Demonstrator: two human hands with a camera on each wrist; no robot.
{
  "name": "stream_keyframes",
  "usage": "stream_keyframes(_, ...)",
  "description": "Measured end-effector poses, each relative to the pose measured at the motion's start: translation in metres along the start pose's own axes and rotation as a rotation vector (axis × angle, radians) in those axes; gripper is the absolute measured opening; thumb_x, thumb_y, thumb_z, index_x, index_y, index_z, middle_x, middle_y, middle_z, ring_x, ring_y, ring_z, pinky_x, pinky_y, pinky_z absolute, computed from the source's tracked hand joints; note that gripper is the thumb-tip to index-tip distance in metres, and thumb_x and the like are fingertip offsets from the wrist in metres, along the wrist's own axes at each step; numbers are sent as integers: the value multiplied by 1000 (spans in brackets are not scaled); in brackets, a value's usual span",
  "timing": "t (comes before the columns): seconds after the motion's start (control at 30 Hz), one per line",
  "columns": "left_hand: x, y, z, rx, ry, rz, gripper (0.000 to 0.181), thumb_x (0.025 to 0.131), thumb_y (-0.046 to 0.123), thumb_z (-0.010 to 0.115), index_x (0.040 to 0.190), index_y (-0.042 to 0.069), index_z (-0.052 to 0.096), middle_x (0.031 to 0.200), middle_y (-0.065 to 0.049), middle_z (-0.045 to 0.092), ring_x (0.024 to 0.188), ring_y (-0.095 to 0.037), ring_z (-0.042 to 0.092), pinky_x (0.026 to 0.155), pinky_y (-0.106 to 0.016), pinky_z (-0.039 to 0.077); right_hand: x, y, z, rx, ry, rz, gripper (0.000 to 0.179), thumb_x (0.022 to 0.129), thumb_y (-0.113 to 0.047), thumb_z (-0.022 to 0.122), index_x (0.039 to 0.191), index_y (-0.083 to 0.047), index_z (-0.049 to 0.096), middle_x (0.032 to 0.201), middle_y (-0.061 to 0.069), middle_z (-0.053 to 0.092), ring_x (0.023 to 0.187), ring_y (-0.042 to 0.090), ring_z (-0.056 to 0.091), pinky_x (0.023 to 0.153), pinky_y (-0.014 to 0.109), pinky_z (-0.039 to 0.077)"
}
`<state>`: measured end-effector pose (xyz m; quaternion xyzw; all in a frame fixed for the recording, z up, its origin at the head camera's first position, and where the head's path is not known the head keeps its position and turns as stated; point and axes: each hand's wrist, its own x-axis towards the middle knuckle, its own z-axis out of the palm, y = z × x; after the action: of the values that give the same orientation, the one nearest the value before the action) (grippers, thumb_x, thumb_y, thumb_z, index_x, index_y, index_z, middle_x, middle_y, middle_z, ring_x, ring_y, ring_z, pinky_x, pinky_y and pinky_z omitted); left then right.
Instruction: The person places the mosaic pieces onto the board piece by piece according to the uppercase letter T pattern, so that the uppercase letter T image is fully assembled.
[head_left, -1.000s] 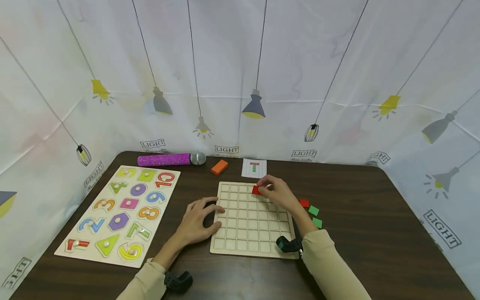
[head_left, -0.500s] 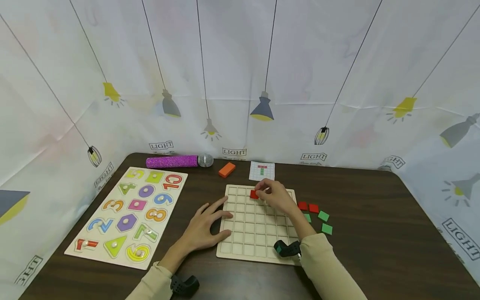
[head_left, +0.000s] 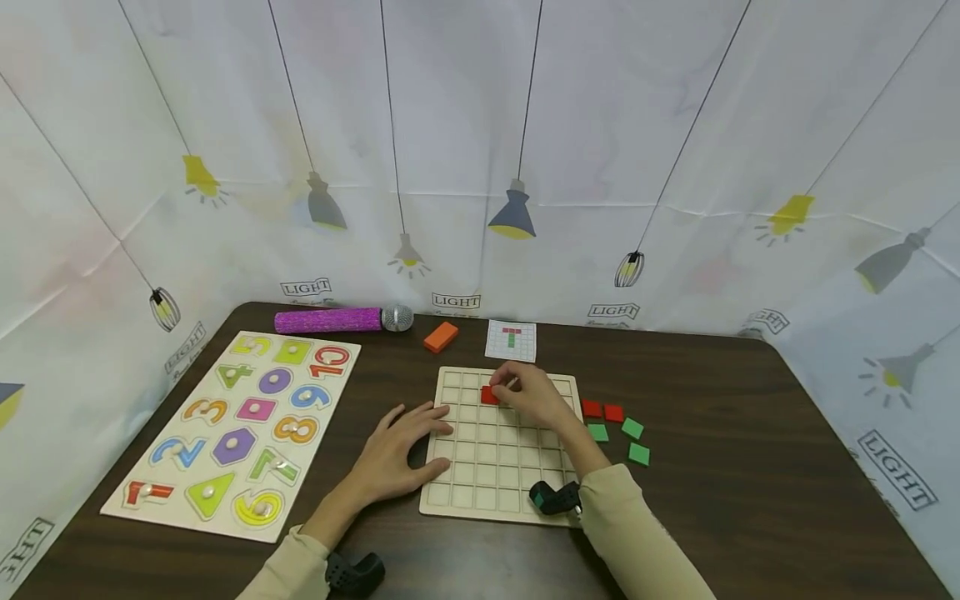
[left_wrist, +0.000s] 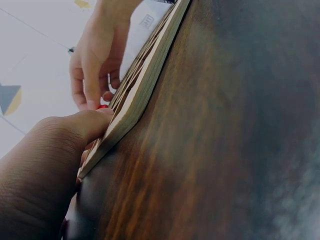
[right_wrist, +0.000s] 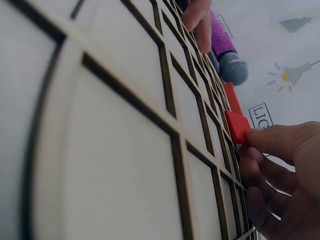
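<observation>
Between thumb and fingers, my right hand (head_left: 528, 395) pinches a red square tile (head_left: 490, 395) over the upper part of a wooden grid board (head_left: 476, 497). In the right wrist view the red tile (right_wrist: 237, 127) is tilted, one corner close to the grid. My left hand (head_left: 393, 454) rests at the board's left edge with fingers spread, and its thumb (left_wrist: 92, 123) lies on the rim in the left wrist view. Right of the board lie two more red tiles (head_left: 613, 413) and several green tiles (head_left: 639, 454). Behind it is a card (head_left: 512, 341) printed with a red and green T.
A wooden puzzle board (head_left: 273, 531) with coloured numbers and shapes lies on the left of the dark table (head_left: 750, 500). At the back are a purple glittery microphone (head_left: 330, 321) and an orange block (head_left: 441, 337). A lamp-print curtain (head_left: 450, 125) surrounds the table.
My right hand has moved the red tile a little left across the grid's upper rows. My left hand stays at the board's left edge. The head view has shifted slightly.
</observation>
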<state>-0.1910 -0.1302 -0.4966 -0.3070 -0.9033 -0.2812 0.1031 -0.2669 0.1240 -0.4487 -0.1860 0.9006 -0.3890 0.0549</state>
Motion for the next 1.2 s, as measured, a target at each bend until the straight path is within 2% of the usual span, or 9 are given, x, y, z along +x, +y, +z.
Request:
stream_keyframes(0.47,0,3,3,-9,10,11,39,85,47,64,119,27,62,142,3,50,137,-22,40,112,-59,23,-4,-4,5,-174,34,-10,7,90,-16,64,95,-13,68,93,1,60,79,13,57,70,29,49)
stream_keyframes(0.57,0,4,2,-10,8,10,39,85,46,65,119,27,61,142,3,50,137,-22,40,112,-58,23,-4,-2,2,-127,16,-21,9,92,-17,62,98,-12,67,94,2,62,80,13,58,70,29,49)
stream_keyframes(0.73,0,2,3,-20,19,10,39,84,44,66,118,27,62,141,3,51,136,-22,41,112,-59,23,-7,1,-9,33,-4,10,18,96,-20,56,106,-9,65,99,6,65,84,16,60,69,28,49)
stream_keyframes(0.8,-1,1,3,-20,24,12,39,84,44,66,118,27,62,141,3,51,136,-22,41,112,-59,23,-10,3,-15,61,-2,20,20,96,-21,55,109,-8,64,101,7,65,86,18,60,68,28,49)
stream_keyframes(0.97,-1,0,2,-14,27,21,39,84,45,66,118,27,61,141,2,51,136,-23,41,112,-59,23,-19,11,-34,49,13,0,22,97,-21,54,112,-7,62,104,8,65,92,22,59,71,30,49)
stream_keyframes(1.2,-1,1,1,-5,22,20,39,84,45,66,118,26,62,141,3,51,136,-23,42,112,-58,24,-35,32,-64,41,56,9,27,98,-24,52,114,-6,61,105,11,64,91,26,59,70,33,48)
